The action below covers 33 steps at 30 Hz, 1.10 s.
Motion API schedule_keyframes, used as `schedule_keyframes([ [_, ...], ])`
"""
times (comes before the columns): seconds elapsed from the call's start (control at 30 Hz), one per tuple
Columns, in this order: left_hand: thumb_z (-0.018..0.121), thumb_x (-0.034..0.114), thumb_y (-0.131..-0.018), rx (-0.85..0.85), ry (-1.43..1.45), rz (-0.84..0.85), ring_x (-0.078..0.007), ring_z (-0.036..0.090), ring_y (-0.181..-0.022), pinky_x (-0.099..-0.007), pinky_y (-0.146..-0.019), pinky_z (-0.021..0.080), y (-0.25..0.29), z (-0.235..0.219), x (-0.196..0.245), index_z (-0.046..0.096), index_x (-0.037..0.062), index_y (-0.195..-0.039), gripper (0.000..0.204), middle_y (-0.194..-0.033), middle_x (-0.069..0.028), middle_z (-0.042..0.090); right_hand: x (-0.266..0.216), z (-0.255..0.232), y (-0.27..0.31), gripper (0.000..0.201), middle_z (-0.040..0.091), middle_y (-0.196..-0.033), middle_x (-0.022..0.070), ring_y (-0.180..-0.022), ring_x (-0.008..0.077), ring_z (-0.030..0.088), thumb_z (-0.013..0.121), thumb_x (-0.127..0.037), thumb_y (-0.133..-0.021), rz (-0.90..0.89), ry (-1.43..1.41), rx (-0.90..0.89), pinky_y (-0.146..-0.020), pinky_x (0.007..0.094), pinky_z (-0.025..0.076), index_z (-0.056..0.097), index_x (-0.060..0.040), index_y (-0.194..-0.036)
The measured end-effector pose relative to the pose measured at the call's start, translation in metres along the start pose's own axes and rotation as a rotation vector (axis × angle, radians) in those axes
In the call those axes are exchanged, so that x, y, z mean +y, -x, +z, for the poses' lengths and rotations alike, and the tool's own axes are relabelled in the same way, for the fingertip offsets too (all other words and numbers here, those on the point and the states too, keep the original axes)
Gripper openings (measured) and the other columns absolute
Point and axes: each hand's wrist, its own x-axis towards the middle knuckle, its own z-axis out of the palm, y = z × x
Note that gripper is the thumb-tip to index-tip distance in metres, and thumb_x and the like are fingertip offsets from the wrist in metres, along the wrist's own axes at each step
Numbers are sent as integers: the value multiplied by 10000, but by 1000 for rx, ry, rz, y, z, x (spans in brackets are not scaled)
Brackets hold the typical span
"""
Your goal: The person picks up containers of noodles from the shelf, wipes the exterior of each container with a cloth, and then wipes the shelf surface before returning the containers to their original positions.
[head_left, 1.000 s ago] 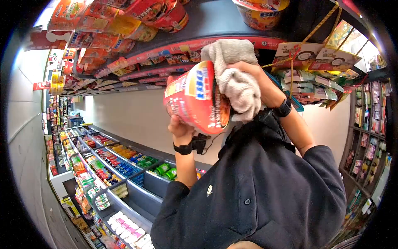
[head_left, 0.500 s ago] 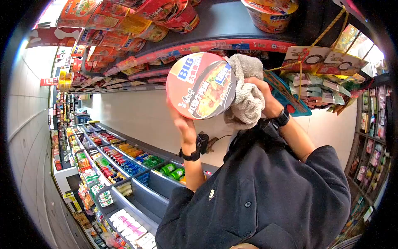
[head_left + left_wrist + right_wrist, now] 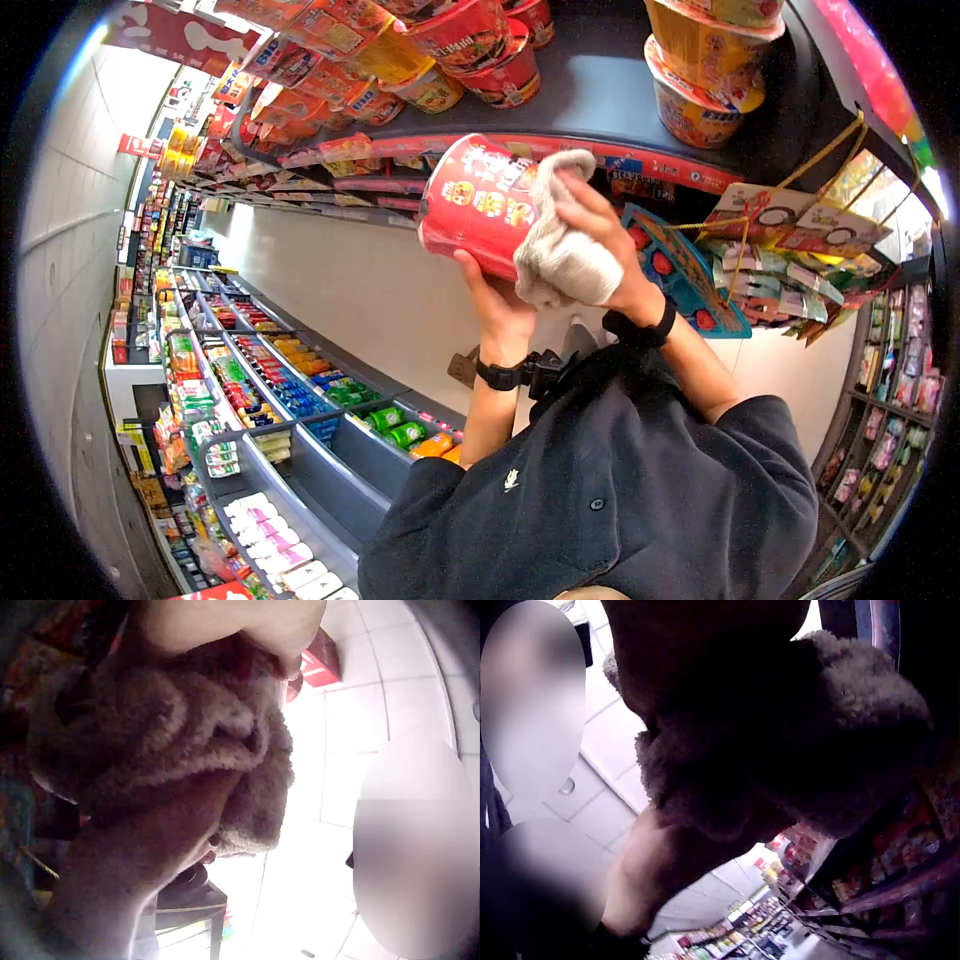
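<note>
A red noodle cup (image 3: 475,205), tilted on its side, shows its printed wall in the head view. My left hand (image 3: 495,310) grips it from below, thumb along the wall, other fingers mostly hidden. Against the cup's right end lies a bunched grey towel (image 3: 565,250), held by my right hand (image 3: 608,235). The left wrist view shows the towel (image 3: 172,727) between my left hand (image 3: 232,622) above and my right hand (image 3: 150,847) below. Dark in the right wrist view, the towel (image 3: 870,697) hangs under my right hand (image 3: 705,652).
A shelf (image 3: 600,95) above the hands carries stacked noodle cups (image 3: 700,95) on the right and more cups on the left. Yellow cord and hanging packets (image 3: 790,280) are at the right. Lower left stand drink bins (image 3: 340,470), beside a pale floor (image 3: 330,280).
The cup has turned: its lid faced the head view half a second ago, and now its side wall does. Towel and right hand moved with it. The head view has shifted, showing more shelf cups.
</note>
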Motion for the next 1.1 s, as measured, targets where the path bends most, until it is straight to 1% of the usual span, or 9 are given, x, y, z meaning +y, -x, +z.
schedule_keyframes([
  [0.07, 518, 662, -853, 88, 24, -23, -268, 419, -1299, -451, -1092, 332, -6, -2, -5, 318, 117, -1440, 826, -1426, -76, 425, 11, 0, 6, 642, 406, -1441, 186, -1339, 377, 387, 784, -212, -726, -60, 161, -72, -1104, 464, 321, 526, -103, -1303],
  [0.13, 502, 678, -851, 2, 81, -27, -261, 422, -1294, -446, -1089, 333, -10, -8, -8, 325, 140, -1440, 817, -1416, -60, 438, 12, -1, 12, 574, 449, -1404, 173, -1291, 377, 440, 761, -195, -733, -46, 272, -109, -1071, 462, 360, 560, -96, -1262],
  [0.27, 490, 703, -839, 44, 117, -128, -254, 436, -1280, -441, -1074, 346, -22, -32, -13, 341, 146, -1431, 827, -1407, -55, 450, 26, 11, 26, 546, 523, -1274, 144, -1142, 351, 515, 752, -137, -663, 0, 293, -325, -970, 446, 421, 575, -84, -1177],
  [0.4, 439, 708, -862, 117, 28, -113, -259, 438, -1279, -431, -1061, 355, -41, -55, -9, 355, 124, -1420, 813, -1404, -57, 450, 38, 24, 28, 582, 528, -1247, 122, -1146, 339, 503, 750, -97, -623, 53, 258, -627, -987, 425, 415, 561, -96, -1174],
  [0.53, 426, 705, -870, 67, -47, -20, -256, 411, -1301, -429, -1080, 326, -46, -64, -4, 319, 153, -1443, 803, -1429, -52, 423, 45, 30, 18, 612, 532, -1230, 126, -1119, 344, 519, 778, -109, -595, -53, 323, -503, -962, 431, 434, 565, -101, -1168],
  [0.63, 483, 687, -855, -63, 101, -22, -228, 371, -1327, -439, -1093, 288, -49, -55, -3, 268, 186, -1467, 819, -1456, -14, 382, 29, 32, -8, 576, 554, -1187, 138, -1087, 344, 545, 803, -149, -606, 97, 313, -59, -902, 442, 462, 590, -101, -1139],
  [0.77, 434, 676, -884, 69, 145, -65, -253, 450, -1263, -432, -1063, 360, -67, -52, 6, 328, 152, -1435, 768, -1388, -44, 461, 36, 50, -21, 575, 547, -1195, 136, -1084, 341, 545, 805, -157, -599, -10, 291, -174, -919, 449, 451, 591, -97, -1130],
  [0.93, 446, 658, -889, 17, 57, -21, -261, 464, -1256, -442, -1073, 357, -109, -66, 56, 370, 145, -1405, 731, -1382, -52, 477, 53, 72, -34, 656, 545, -1200, 104, -1104, 335, 520, 802, -119, -538, 79, 250, -412, -939, 432, 442, 573, -113, -1153],
  [1.1, 550, 641, -842, -215, 211, 326, -235, 395, -1320, -475, -1116, 289, -135, -61, 144, 320, 143, -1446, 815, -1454, -28, 398, 75, 69, -22, 650, 549, -1209, 119, -1139, 334, 533, 779, -69, -522, 292, 256, -201, -955, 413, 452, 589, -94, -1143],
])
